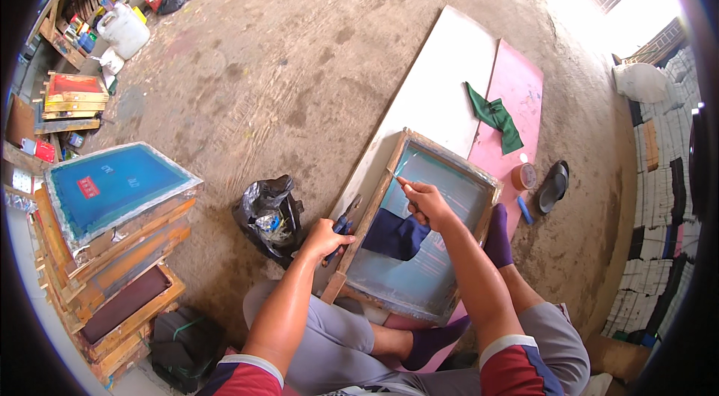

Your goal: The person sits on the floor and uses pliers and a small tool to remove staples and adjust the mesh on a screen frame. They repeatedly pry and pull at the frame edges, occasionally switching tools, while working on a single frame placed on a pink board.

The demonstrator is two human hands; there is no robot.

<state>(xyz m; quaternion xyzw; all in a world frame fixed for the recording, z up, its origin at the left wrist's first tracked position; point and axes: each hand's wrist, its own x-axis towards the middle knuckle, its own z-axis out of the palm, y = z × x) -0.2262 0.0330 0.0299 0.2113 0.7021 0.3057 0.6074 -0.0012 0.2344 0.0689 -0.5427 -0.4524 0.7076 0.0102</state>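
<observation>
A wooden-framed printing screen [449,171] lies tilted before my crossed legs, its mesh pale blue-grey. My left hand [326,239] is at the frame's left side, closed around dark-handled pliers [349,213] whose jaws point away from me. Over the mesh, my right hand [425,203] is closed on a thin, pointed tool [396,174]. Its tip is close to the frame's upper left rail; its exact kind is too small to tell. A folded navy cloth [393,235] rests on the screen, partly below my right hand.
The screen lies on white [427,89] and pink boards [524,89]. A green cloth [496,117], tape roll [523,176] and black sandal [553,188] sit to the right. At left are a black plastic bag [255,209] and stacked screens [120,186].
</observation>
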